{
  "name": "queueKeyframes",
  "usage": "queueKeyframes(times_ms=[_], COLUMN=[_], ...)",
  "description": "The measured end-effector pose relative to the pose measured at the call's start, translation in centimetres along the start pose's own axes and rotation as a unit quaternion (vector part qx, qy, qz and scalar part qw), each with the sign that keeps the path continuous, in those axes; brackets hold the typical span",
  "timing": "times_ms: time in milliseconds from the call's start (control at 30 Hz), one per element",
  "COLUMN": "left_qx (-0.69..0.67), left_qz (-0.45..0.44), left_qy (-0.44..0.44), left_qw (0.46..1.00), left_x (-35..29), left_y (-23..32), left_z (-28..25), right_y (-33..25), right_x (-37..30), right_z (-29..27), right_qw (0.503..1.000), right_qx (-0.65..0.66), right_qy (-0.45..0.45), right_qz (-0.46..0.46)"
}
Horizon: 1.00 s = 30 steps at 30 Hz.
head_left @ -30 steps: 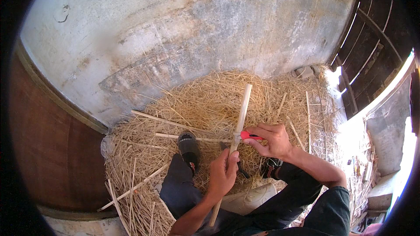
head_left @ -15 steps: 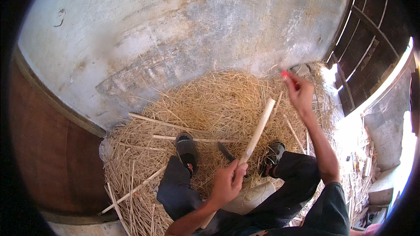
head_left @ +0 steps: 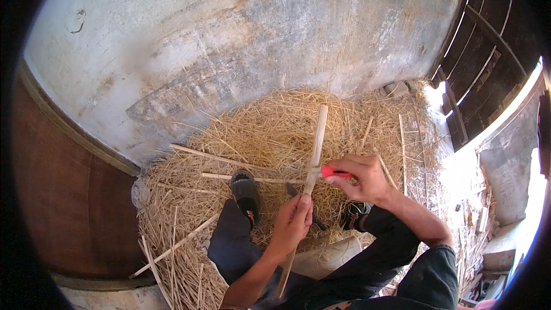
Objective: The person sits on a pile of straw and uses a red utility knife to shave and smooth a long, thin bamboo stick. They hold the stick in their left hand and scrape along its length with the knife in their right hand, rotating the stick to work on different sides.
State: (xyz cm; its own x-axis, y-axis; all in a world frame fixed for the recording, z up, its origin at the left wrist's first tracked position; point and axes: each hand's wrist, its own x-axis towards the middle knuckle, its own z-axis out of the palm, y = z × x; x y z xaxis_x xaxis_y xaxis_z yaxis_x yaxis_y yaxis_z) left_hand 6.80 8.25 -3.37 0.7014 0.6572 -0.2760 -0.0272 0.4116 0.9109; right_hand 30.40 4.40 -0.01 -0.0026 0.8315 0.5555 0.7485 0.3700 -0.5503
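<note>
My left hand [head_left: 291,224] is closed around a pale, peeled wooden stick [head_left: 319,129]. The stick slants up from my lap, its upper end pointing toward the wall. From the right, my right hand [head_left: 361,178] grips a small red-handled tool [head_left: 333,172] with black on it. The tool's blurred head meets the stick just above my left hand; its exact kind is unclear. On the straw between my feet lies a dark, flat blade-like thing [head_left: 294,190], partly hidden behind the stick and my left hand.
Straw and shavings [head_left: 287,120] heap against a stained wall [head_left: 258,34]. Several pale sticks [head_left: 221,158] lie on the straw at left and right. My shoes [head_left: 245,192] rest on the heap. A brown panel [head_left: 69,195] stands left, dark slats [head_left: 488,51] at right.
My right hand has come down and left from near the wall, bringing the red-handled tool onto the stick. The stick has tilted more upright, its top moving left.
</note>
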Motion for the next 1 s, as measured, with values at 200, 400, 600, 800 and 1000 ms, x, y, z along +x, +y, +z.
queueKeyframes(times_ms=[200, 400, 600, 800, 1000], left_qx=[0.095, 0.112, 0.204, 0.125, 0.005], left_qz=[0.104, 0.085, 0.136, 0.015, -0.005], left_qy=[0.055, 0.054, -0.001, -0.032, -0.026], left_qw=[0.988, 0.989, 0.969, 0.991, 1.000], left_x=[0.3, 0.4, -1.1, -0.4, 0.3], left_y=[-0.6, -1.0, -3.0, -2.0, -0.5], left_z=[0.4, -0.4, 0.2, 0.4, -0.4], right_y=[-1.3, -0.5, 4.9, 8.5, 10.4], right_x=[0.0, 0.0, 3.6, 2.6, 1.1], right_z=[1.2, 1.2, -3.5, -5.0, -2.4], right_qw=[0.999, 0.998, 0.970, 0.944, 0.943], right_qx=[-0.011, -0.056, -0.117, -0.093, 0.045], right_qy=[-0.031, -0.024, 0.137, 0.126, -0.127], right_qz=[-0.009, 0.008, 0.162, 0.290, 0.303])
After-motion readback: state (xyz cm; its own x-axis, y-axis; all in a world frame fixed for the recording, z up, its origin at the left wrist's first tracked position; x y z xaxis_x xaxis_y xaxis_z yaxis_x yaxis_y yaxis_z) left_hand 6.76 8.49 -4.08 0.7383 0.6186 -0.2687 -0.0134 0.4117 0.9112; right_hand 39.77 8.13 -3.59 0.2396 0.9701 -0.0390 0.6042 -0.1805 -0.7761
